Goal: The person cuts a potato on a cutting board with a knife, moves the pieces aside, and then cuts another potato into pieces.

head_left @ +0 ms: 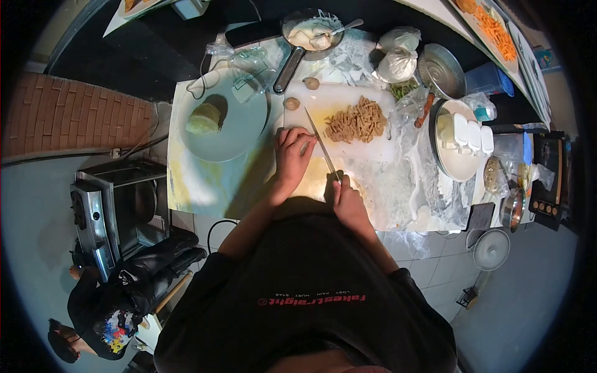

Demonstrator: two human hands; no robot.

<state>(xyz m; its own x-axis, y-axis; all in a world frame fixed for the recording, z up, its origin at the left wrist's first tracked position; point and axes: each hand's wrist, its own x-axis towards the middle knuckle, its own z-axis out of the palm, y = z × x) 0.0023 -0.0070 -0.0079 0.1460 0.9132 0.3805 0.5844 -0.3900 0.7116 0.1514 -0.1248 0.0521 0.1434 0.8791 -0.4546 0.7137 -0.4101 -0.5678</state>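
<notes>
Brown strips (357, 120) lie right of the left hand (292, 156), fingers bunched, the right hand (349, 202) gripping a knife (321, 144).

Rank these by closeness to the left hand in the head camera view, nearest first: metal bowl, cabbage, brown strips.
From the left hand:
1. Brown strips, just to its right, on the white board.
2. Cabbage, left, on the large plate.
3. Metal bowl, far right, toward the back.

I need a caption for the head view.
Right hand holds a knife near brown strips on a white cutting board.
</notes>
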